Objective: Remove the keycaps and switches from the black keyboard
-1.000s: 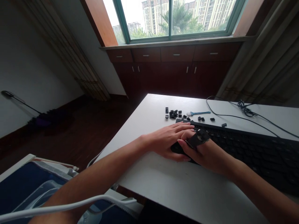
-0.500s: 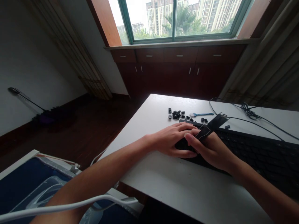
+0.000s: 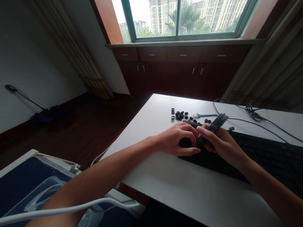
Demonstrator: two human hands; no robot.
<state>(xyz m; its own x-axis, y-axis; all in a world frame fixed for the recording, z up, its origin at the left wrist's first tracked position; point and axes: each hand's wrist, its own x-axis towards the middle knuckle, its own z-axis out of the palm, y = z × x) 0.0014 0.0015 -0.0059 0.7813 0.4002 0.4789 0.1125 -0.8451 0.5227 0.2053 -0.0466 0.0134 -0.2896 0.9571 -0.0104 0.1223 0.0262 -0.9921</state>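
We've got our right hand [image 3: 220, 138] gripping a black tool [image 3: 216, 124], left hand [image 3: 174, 137] half-open on the keyboard's [image 3: 265, 154] left end.

Left hand [image 3: 178, 138] was flatter over the keyboard's [image 3: 265, 154] left end, now curled there. Right hand [image 3: 220, 138] shifted toward keyboard's far edge; black tool's [image 3: 214, 126] lower tip now showing over keyboard.

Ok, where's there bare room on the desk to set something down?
Bare white desk: between keyboard and near edge, and left of the small black pieces. Crowded: beyond the keyboard (pieces, brush, cable) and at its left end (left hand, right hand).
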